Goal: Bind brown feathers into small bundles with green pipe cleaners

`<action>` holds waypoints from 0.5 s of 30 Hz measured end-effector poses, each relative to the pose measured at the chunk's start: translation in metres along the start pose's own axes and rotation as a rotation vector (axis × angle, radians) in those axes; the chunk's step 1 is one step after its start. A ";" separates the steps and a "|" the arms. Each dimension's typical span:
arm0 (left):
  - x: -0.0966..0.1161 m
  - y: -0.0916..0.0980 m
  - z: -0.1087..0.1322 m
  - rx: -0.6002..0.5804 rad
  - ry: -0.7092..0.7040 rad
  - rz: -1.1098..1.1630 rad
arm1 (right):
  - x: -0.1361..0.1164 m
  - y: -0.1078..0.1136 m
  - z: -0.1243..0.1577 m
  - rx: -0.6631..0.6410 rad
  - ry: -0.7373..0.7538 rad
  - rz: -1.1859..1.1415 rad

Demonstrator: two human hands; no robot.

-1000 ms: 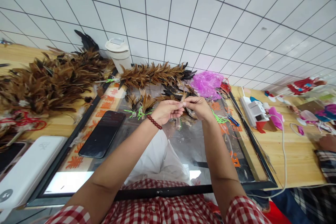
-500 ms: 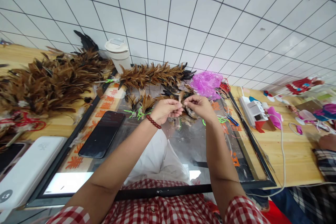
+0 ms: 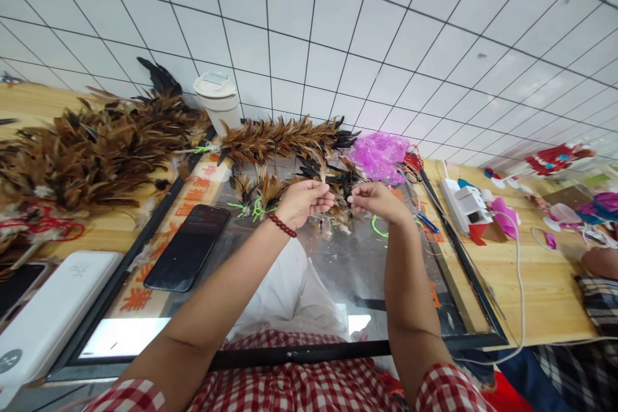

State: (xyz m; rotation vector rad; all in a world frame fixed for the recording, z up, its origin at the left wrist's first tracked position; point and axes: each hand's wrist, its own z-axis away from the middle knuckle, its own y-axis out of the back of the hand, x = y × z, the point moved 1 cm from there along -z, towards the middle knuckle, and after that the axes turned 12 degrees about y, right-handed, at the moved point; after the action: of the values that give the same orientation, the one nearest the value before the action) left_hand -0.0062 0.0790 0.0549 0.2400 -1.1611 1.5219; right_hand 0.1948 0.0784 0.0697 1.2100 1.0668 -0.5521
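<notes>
My left hand (image 3: 305,200), with a dark bead bracelet on its wrist, is closed in a pinch on a small bunch of brown feathers (image 3: 322,172) that stick up from its fingertips. My right hand (image 3: 380,199) is a little to the right, fingers pinched around something thin that I cannot make out, with a green cord (image 3: 377,228) looping just below it. Both hands hover over a glass-topped panel (image 3: 309,270) with a black frame. Loose brown and black feathers (image 3: 338,214) lie under the hands.
A long brown feather string (image 3: 282,137) and a big feather heap (image 3: 91,148) lie at the back and left. A black phone (image 3: 188,246), white power bank (image 3: 46,318), lidded cup (image 3: 218,100), pink plastic bag (image 3: 379,153), white power strip (image 3: 466,203) and another person's checked sleeve (image 3: 599,299) are around.
My hands have drawn slightly apart: the right hand moved right away from the left. The feather bunch now stands higher out of my left fingers.
</notes>
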 end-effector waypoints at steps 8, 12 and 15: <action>-0.006 -0.005 0.001 -0.024 0.060 0.017 | -0.008 -0.016 -0.007 0.211 0.099 -0.441; -0.006 -0.005 0.000 -0.077 0.116 0.076 | -0.010 -0.030 -0.014 0.225 0.116 -0.444; -0.006 -0.003 -0.003 -0.085 0.135 0.095 | -0.011 -0.035 -0.016 0.216 0.109 -0.451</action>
State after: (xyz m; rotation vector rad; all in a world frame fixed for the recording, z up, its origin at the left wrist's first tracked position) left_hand 0.0000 0.0765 0.0509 0.0254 -1.1397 1.5427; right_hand 0.1557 0.0803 0.0634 1.1973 1.4138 -0.9776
